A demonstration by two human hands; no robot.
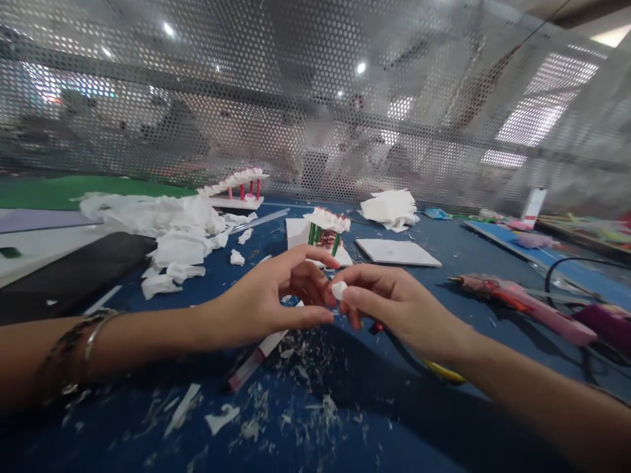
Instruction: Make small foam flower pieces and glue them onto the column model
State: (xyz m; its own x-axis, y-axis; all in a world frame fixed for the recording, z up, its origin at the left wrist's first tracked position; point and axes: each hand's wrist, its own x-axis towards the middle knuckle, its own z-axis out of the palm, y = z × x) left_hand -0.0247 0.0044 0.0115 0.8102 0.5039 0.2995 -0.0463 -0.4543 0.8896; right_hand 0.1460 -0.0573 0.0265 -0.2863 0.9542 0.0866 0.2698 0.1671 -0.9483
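Observation:
Between the thumb and fingers of my right hand (394, 302) is a small crumpled white piece (338, 290), which looks like tissue or paper. My left hand (286, 289) is close beside it, thumb and fingers curved apart with a gap between them. Just behind the hands, a small model with green posts (312, 232) and a white, red-speckled top rests on a white base. Below my left hand lies a pen-like tool (251, 364) with a reddish clear section, partly hidden by the hand. White scraps (221, 418) are scattered on the blue table in front.
A pink glue gun (537, 309) with a cable lies at the right. Torn white tissue (167, 220) is heaped at the left, near a black slab (79, 269). Farther back are another model with red posts (242, 190), a white board (398, 252) and a perforated metal screen (315, 98).

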